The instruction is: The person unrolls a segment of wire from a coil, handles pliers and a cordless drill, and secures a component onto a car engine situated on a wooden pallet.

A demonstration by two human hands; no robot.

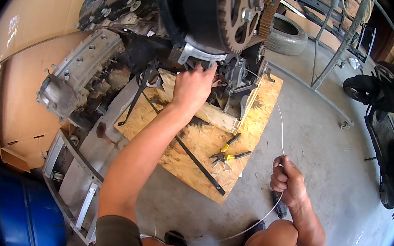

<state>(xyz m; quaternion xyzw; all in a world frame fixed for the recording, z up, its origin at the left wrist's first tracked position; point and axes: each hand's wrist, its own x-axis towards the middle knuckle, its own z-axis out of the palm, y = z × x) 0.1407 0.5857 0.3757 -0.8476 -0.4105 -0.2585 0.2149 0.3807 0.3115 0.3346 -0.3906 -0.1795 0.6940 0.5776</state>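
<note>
My right hand (287,180) is closed around a thin pale wire (281,128). From that fist the wire runs up toward the engine (202,16), and its other length curves down past my knees. Raised to the engine's underside, my left hand (196,87) has its fingers curled below a silver metal bracket (202,54). Whatever those fingers hold is hidden. The engine has a large toothed pulley and belt, and stands above an oriented-strand board (182,167). Yellow-and-black pliers (231,156) lie on the board near small wire offcuts and a black metal strip (199,167).
A second engine block (81,70) sits at the left beside cardboard. Blue barrels (26,213) and a metal frame (76,183) stand nearer on that side. To the right are a tyre (286,36), a tubular stand (330,68) and a black scooter (381,118). A black tool (279,204) lies below my right hand.
</note>
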